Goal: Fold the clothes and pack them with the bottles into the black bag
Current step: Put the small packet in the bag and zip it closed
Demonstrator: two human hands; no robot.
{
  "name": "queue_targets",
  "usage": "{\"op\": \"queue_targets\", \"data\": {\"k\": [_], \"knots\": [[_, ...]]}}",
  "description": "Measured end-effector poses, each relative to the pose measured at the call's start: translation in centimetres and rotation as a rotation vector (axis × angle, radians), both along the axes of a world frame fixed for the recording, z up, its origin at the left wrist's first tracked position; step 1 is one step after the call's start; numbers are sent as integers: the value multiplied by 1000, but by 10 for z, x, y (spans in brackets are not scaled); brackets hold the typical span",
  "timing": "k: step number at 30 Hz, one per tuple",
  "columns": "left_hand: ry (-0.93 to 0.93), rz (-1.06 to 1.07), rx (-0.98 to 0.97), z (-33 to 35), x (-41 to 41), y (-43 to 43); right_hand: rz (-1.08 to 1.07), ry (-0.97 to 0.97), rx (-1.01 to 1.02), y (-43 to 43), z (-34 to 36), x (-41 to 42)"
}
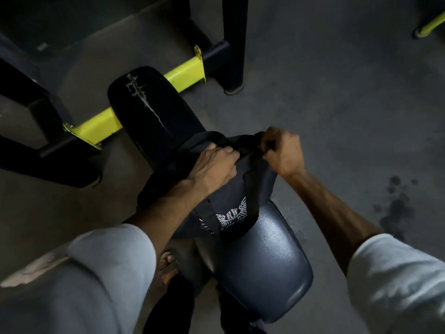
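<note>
Black bag (231, 196) gripped by L hand (214, 162), R hand (281, 150)

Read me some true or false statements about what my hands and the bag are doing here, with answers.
1. The black bag sits on the padded bench. True.
2. Its winged logo is red. False: it is white.
3. The right hand grips the bag's top. True.
4. The left hand rests on the floor. False: it holds the bag.
5. The frame bar is blue. False: it is yellow-green.
</note>
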State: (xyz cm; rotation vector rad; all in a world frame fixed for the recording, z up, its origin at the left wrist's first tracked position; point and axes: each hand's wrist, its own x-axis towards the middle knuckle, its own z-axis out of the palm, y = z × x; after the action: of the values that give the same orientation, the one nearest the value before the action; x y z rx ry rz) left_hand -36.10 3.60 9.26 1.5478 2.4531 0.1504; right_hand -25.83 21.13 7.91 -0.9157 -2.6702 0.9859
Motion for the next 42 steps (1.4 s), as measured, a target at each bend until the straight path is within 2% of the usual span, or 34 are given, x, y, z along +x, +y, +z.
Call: {"op": "queue_targets", "data": {"k": [3,7,12,15,17,19,22,25,29,30,35,38,42], "knots": [[-28,-11,0,2,-5,-10,-120,-49,-44,37,-6,-1],[-40,-46,-18,7,-7,-6,-150,-135,-24,54,-19,-7],[-58,-12,-61,6,-10,-13,-282,-205,-44,24,-16,-1],[-39,24,0,5,-5,-40,-358,-171,-81,-22,-4,15],[-61,98,81,8,1,-70,-290,-149,-149,-66,7,23],[-83,190,124,11,10,-101,-121,-147,-205,-113,17,29],[-138,409,154,8,26,-166,199,-189,-165,-192,28,32],[-241,677,202,-2,43,-224,330,-255,-104,-247,22,25],[-568,986,204,-38,55,-273,374,-332,-60,-295,-4,14],[-667,1017,225,-48,56,-277,369,-341,-65,-301,-8,13],[-929,1038,240,-71,54,-264,292,-333,-3,-316,-21,11],[-808,1058,201,-91,50,-260,273,-323,19,-321,-27,11],[-763,1079,223,-91,49,-251,246,-240,-46,-326,-37,12]]}}
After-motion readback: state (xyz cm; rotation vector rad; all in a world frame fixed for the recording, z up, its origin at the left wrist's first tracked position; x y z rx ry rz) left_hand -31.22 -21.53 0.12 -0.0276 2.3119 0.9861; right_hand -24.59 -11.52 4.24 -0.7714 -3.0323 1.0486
